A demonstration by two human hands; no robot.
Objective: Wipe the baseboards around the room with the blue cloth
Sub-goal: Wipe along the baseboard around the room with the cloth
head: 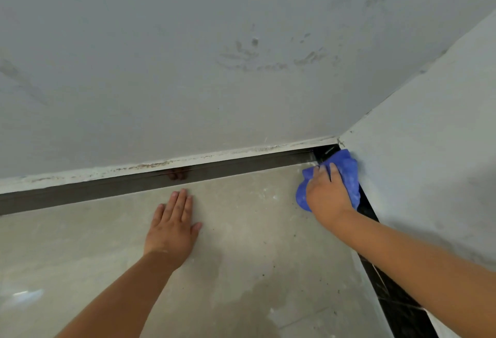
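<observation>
The blue cloth (346, 168) sits bunched in the room's corner, at about 3 o'clock in the view, pressed against the dark baseboard (369, 206) that runs along the right-hand wall. The right hand (326, 192) lies over it, its grip loosely curled around the wad, fingertips pointing toward 12 o'clock into the corner. To do this stroke well, I judge the cloth should be pushed right into the joint where the two boards meet, then drawn along with steady pressure. The other baseboard (107, 190) stretches toward 9 o'clock. The left hand (173, 227) rests flat on the tiled floor (241, 257) at 6 o'clock, fingers straight, holding nothing, bracing the body.
</observation>
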